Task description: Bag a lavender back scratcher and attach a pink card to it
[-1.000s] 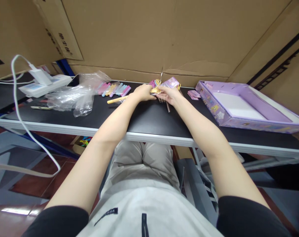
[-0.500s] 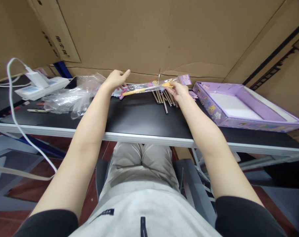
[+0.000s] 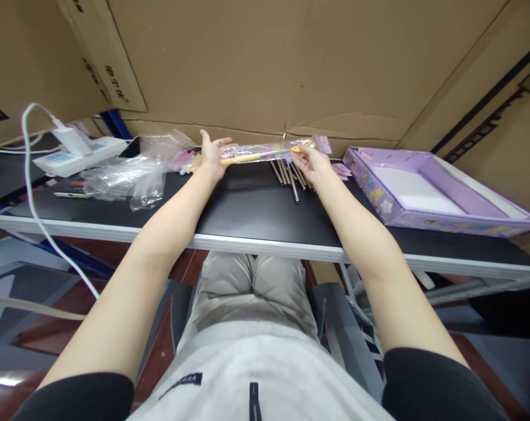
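A back scratcher with a yellow handle and a thin metal rod spans the space between my hands. My right hand pinches its small yellow head. My left hand is open at the handle's end, thumb and fingers spread and palm turned toward it. Just behind the scratcher stretches a clear plastic sleeve with a purple header card. Several metal rods lie below my right hand, their far ends partly hidden. Pink, blue and yellow handles lie left of my left hand.
A crumpled heap of clear plastic bags lies left on the black table. Beyond it stand a white power strip and charger with a cable. On the right is a purple display box. A cardboard wall rises behind.
My left hand has turned palm up and come to the yellow handle's end, baring the coloured handles to its left. My right hand keeps its hold on the scratcher's head.
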`<state>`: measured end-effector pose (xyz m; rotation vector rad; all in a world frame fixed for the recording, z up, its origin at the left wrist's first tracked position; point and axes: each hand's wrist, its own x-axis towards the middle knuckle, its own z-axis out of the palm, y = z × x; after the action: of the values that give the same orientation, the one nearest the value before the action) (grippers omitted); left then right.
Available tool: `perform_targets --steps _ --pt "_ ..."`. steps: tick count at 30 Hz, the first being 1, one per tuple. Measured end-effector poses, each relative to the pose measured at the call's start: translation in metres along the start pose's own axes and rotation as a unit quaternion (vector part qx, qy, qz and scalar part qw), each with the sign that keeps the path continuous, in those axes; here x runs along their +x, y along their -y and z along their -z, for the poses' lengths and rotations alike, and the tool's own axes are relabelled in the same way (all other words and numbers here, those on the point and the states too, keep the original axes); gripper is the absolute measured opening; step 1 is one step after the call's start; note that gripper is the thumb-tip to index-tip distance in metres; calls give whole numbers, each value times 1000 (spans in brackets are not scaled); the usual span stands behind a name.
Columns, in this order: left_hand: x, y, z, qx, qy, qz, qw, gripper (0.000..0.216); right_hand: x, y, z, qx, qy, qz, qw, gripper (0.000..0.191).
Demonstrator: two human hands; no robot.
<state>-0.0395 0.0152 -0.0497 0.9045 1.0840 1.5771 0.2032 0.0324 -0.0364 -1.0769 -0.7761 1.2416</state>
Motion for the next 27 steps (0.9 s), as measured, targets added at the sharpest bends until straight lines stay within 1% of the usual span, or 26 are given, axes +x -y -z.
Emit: perform_targets --steps 2,4,7,12,15,18,21,23,25,27 --pt "-2 0 0 -14 -12 -2 1000 99 -4 -1 -2 -3 15 -2 1000 7" --pt "-4 0 0 -16 -15 -5 1000 95 -6 -3 -5 -15 25 1 1000 11" --pt "-5 0 -1 10 3 -6 1000 93 -7 -5 -6 -22 28 8 999 15" --pt "-6 2 -3 59 32 -14 998 93 -6 -8 -6 -3 32 -1 999 13" --pt "-9 3 -6 81 41 -13 996 93 -12 -11 -10 -22 55 -11 998 19" --pt "-15 3 -13 98 54 -4 994 94 -24 -17 -19 -44 89 -27 995 24" --pt "-22 5 -22 118 81 -3 990 94 -34 -19 -29 -40 116 -40 992 22" --pt "-25 6 -26 131 99 -8 986 93 -37 -11 -33 -39 112 -44 992 14" --pt "-26 6 -28 145 107 -13 984 91 -38 7 -32 -57 90 -41 993 9" --pt "-25 5 -26 166 103 -16 981 90 -36 37 -25 -100 63 -26 993 16"
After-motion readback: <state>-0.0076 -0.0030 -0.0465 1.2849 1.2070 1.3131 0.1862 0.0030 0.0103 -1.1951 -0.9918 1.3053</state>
